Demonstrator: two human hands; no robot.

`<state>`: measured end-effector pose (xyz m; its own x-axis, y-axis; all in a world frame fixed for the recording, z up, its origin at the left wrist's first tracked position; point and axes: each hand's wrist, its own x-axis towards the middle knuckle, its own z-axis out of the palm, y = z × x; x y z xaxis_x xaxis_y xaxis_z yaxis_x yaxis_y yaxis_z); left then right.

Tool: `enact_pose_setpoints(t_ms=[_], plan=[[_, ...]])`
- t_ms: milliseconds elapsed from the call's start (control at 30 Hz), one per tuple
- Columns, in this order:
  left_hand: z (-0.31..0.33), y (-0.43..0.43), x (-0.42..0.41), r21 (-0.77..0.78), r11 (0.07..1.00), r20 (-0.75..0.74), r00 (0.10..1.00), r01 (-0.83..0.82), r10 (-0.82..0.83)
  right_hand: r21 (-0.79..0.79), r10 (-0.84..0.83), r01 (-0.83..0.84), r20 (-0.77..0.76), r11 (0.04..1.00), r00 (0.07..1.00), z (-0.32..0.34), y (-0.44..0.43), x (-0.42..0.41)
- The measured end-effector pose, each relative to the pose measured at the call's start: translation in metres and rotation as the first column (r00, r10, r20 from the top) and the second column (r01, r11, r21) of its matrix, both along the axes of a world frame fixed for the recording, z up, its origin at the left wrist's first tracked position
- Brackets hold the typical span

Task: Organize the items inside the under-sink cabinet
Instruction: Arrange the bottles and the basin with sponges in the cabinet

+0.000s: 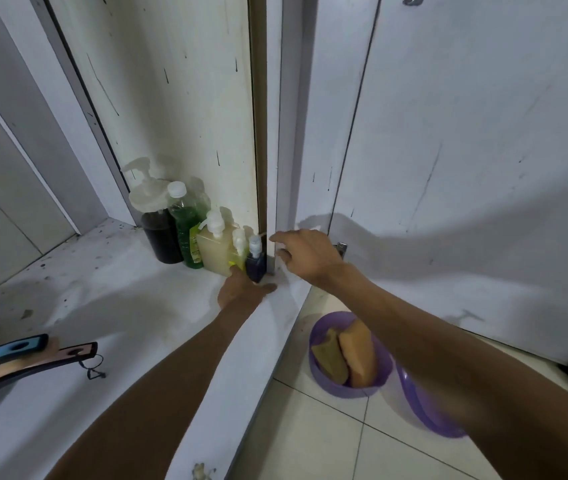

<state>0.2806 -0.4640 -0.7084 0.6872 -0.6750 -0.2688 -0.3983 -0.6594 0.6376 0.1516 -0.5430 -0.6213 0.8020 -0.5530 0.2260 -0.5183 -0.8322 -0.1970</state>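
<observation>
While right hand (306, 258) hovers spread, empty, left hand (242, 289) touches dark-blue white-capped bottle (255, 268); grip unclear.

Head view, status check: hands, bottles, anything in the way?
Left hand open, fingertips at the small yellow bottle. Right hand open, empty, by the divider. Five bottles lined along the cabinet wall. Purple basin outside on the floor, clear of them.

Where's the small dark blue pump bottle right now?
Head view: the dark blue pump bottle stands at the right end of the bottle row on the cabinet floor, beside the divider, just beyond the left hand.
</observation>
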Motion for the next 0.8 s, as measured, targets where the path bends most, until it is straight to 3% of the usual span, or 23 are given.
enact_pose_setpoints(t_ms=[133,300,433,533,667,800], plan=[[0.008,0.011,-0.037,0.036,0.955,0.09,0.951,0.294,-0.296,0.092,-0.104,0.12,-0.169,0.988,0.98,-0.005,-0.003,-0.05],[0.029,0.01,-0.085,0.215,0.751,0.115,0.747,0.625,-0.655,0.301,-0.11,0.286,-0.489,0.91,0.865,-0.016,0.005,-0.108],[0.027,0.014,-0.115,0.433,0.621,0.17,0.617,0.653,-0.768,0.311,-0.055,0.313,-0.626,0.897,0.778,-0.039,0.019,-0.136],[0.016,0.019,-0.128,0.504,0.588,0.218,0.565,0.632,-0.795,0.256,-0.063,0.285,-0.632,0.924,0.773,-0.05,0.027,-0.146],[0.017,0.017,-0.13,0.501,0.624,0.224,0.606,0.6,-0.763,0.156,-0.094,0.235,-0.609,0.959,0.788,-0.054,0.028,-0.153],[0.033,0.01,-0.112,0.338,0.703,0.054,0.733,0.626,-0.679,0.2,-0.115,0.277,-0.578,0.94,0.808,-0.028,0.01,-0.145]])
